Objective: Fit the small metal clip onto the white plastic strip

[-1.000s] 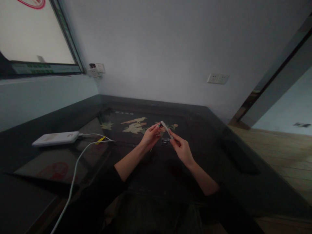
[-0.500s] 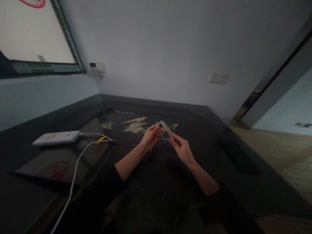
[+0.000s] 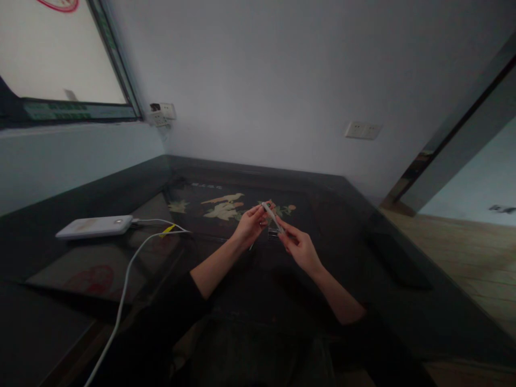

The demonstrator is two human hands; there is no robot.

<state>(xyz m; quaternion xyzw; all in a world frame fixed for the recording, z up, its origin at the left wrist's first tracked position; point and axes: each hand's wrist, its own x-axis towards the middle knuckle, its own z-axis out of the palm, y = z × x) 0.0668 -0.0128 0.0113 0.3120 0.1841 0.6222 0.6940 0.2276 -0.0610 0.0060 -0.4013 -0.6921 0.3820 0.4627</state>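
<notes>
My left hand [image 3: 252,226] and right hand [image 3: 298,248] still pinch the white stick [image 3: 271,215], now slightly lower over the worktop [image 3: 363,258].

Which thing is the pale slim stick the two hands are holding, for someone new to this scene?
On the dark glass-topped table, over the inlaid bird-and-flower panel, the left hand and right hand meet. Between their fingertips slants a thin white stick, far smaller than the white power bank at the left.

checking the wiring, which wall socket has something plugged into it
The corner socket by the window, left of the hands: a dark plug sits in it. The socket plate on the back wall to the right shows bare.
</notes>
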